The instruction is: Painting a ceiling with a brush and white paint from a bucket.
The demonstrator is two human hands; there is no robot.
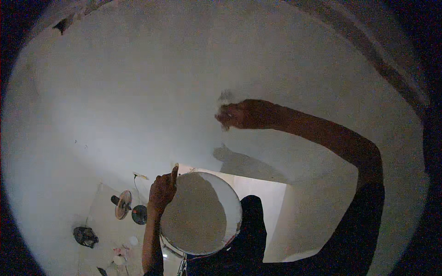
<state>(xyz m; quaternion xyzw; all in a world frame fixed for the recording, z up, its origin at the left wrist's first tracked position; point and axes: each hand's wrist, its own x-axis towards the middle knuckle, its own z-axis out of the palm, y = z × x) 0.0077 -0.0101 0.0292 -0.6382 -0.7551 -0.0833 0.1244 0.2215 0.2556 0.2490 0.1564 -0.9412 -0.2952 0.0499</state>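
Note:
My right hand (237, 115) is raised against the pale wall (161, 73), its fingers curled and smeared by motion. A blurred whitish-grey patch (226, 97) shows beside the fingers; whether it is a held thing or a mark on the wall I cannot tell. Lower down, my left hand (163, 189) grips the left rim of a round white bucket (233, 204), one finger pointing up along the edge. Inside the bucket lies a smooth grey-beige mass (195, 218). The bucket sits close in front of my dark-clothed body.
Below left, a fan with a round guard (123, 205), a dark round object (139, 214) and a dark bulky object (85, 236) stand on the floor. A lit opening (262, 195) shows behind the bucket. A dark band (363, 50) curves along the upper right.

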